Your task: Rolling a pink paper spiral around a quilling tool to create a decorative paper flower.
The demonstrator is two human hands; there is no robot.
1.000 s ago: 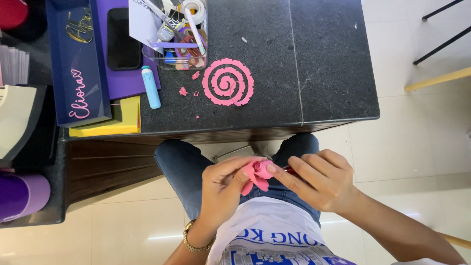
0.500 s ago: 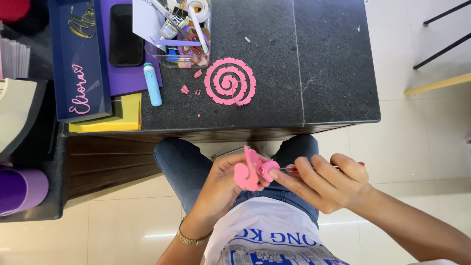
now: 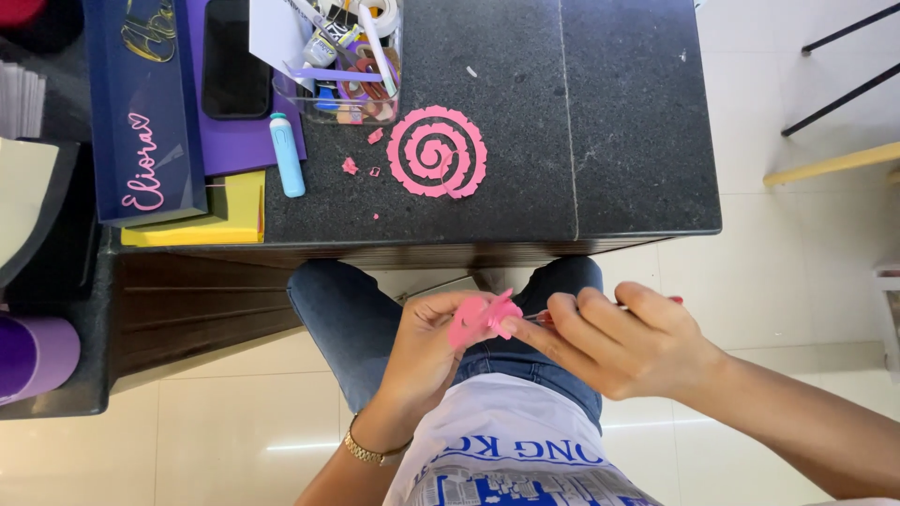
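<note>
You are sitting at the edge of a dark stone counter (image 3: 609, 141) and looking down into your lap, where both hands are meeting over your blue jeans (image 3: 347, 319). Your left hand (image 3: 427, 351) is pinching a small pink paper piece (image 3: 480, 319), partly rolled or folded, between thumb and fingertips, so that hand is closed on the paper and is holding it just below the counter's front edge. Your right hand (image 3: 623, 342) is curling around a thin red-tipped tool (image 3: 670, 301), with its fingers pressing toward the paper from the right; the tool's near end is reaching the pink piece, though how it is meeting the paper is too small to tell. A gold bracelet (image 3: 370, 452) is sitting on your left wrist. Up on the counter a pink paper spiral (image 3: 437, 152) with a scalloped edge is lying flat, well apart from your hands, with a few pink scraps (image 3: 351, 167) scattered just to its left. Beside the scraps a light blue glue stick (image 3: 286, 155) is lying on its side, overlapping the edge of a purple sheet (image 3: 248, 145) on which a black phone (image 3: 234, 58) is resting. A clear box of craft supplies (image 3: 342, 61) is standing behind the spiral, a dark blue board (image 3: 141, 103) is lying at the left, and a yellow sheet (image 3: 230, 211) is showing beneath it.
</note>
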